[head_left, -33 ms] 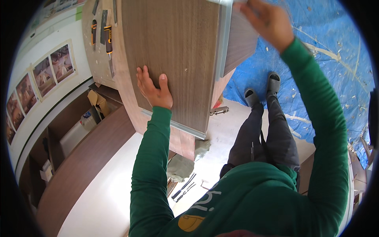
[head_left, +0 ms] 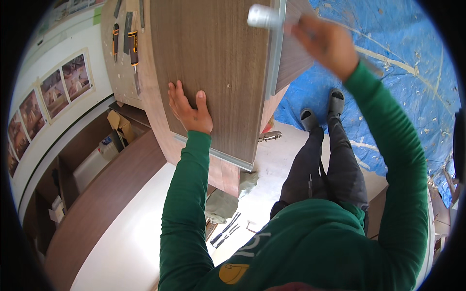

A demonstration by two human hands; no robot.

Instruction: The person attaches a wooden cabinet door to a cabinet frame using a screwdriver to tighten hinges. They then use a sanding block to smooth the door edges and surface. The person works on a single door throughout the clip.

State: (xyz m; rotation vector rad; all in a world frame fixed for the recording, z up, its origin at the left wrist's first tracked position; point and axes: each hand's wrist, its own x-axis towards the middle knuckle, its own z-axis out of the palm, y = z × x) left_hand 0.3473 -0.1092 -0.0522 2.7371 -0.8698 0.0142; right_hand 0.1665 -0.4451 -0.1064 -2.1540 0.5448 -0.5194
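Observation:
My left hand [head_left: 190, 109] lies flat with fingers spread on a brown wood-grain panel [head_left: 213, 63]. A pale metal strip [head_left: 275, 53] runs along the panel's right edge, and another edges its near end. Above that right edge, my right hand [head_left: 327, 43] is closed around what looks like a hammer [head_left: 264, 17]. Its silvery head is smeared by motion and points left over the panel. Part of the handle sticks out behind my wrist. Whether the head touches the panel or strip, I cannot tell.
Left of the panel lie an orange-and-black screwdriver [head_left: 133, 48] and a cutter-like tool [head_left: 115, 39]. Below the panel are a metal hinge [head_left: 270, 136], a grey-green cloth [head_left: 221, 206] and black-handled tools [head_left: 225, 230]. Blue sheeting [head_left: 398, 97] covers the floor at right.
My right hand has come slightly nearer to me, and the hammer head now shows more fully over the panel's right side. My left hand stays in place.

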